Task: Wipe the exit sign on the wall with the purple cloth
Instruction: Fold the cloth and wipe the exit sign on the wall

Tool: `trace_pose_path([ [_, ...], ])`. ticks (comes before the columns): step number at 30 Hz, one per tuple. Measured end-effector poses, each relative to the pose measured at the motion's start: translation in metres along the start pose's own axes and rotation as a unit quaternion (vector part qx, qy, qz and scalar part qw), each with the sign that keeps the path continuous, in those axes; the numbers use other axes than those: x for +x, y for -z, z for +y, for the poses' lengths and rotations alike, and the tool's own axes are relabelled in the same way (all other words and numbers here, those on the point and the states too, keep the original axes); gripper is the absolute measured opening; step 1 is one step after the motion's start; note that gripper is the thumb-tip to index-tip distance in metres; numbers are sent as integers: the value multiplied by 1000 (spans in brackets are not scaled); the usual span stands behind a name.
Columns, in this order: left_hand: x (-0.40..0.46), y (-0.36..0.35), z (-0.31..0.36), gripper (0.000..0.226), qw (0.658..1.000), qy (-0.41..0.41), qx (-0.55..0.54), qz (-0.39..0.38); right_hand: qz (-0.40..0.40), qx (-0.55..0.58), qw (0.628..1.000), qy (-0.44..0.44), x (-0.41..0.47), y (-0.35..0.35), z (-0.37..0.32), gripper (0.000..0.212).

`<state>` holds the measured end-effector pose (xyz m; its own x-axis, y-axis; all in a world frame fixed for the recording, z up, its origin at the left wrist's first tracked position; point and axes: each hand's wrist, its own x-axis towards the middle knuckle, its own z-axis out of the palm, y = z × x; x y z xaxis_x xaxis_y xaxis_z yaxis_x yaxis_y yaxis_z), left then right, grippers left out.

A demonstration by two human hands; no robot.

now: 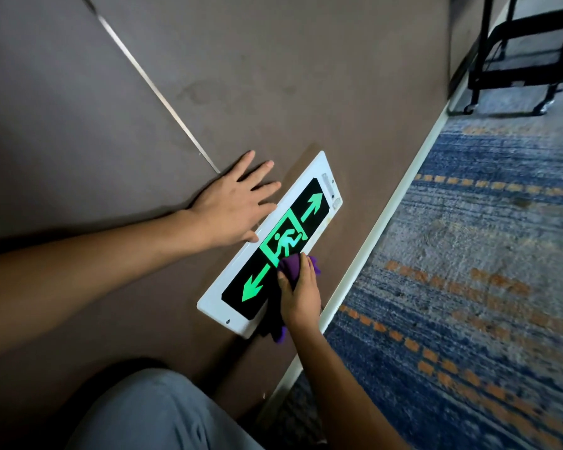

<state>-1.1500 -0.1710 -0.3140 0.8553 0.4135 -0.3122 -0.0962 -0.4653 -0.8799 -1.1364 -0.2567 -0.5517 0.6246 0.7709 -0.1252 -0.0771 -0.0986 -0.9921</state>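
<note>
Two hands in view, both at the wall. Right hand (299, 293) is closed around a bunched purple cloth (291, 267), pressing it against the face of the exit sign (319, 170) just right of the running-figure pictogram; a tail of cloth hangs out below the wrist, past the sign's near end. Left hand (238, 209) lies flat and spread, fingers wide, holding nothing, palm on the brown wall (273, 76), thumb touching the sign's left white frame edge.

Sign: long white-framed panel, black face, lit green arrows at its near and far ends, mounted low on the wall, close to the pale baseboard (403, 196). Thin metal strip (156, 89) runs across the wall, far left of the hands. Blue and orange patterned carpet (485, 271) to the right. Black wheeled cart frame (517, 60) at far right on the carpet. Grey trouser knee (150, 414) at the near edge.
</note>
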Motion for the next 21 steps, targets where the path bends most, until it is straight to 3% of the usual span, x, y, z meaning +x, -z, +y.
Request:
trace_pose_path([
  [5, -1, 4, 0, 80, 1000, -8, 1, -10, 5, -27, 999, 30, 32, 19, -8, 63],
  [9, -6, 1, -10, 86, 1000, -14, 3, 0, 7, -20, 999, 38, 66, 32, -13, 70],
  [15, -9, 4, -38, 99, 999, -35, 38, -2, 97, 65, 993, 13, 111, 51, -31, 58],
  [21, 5, 6, -38, 106, 998, -45, 37, -16, 41, 74, 996, -1, 68, 25, -10, 55],
])
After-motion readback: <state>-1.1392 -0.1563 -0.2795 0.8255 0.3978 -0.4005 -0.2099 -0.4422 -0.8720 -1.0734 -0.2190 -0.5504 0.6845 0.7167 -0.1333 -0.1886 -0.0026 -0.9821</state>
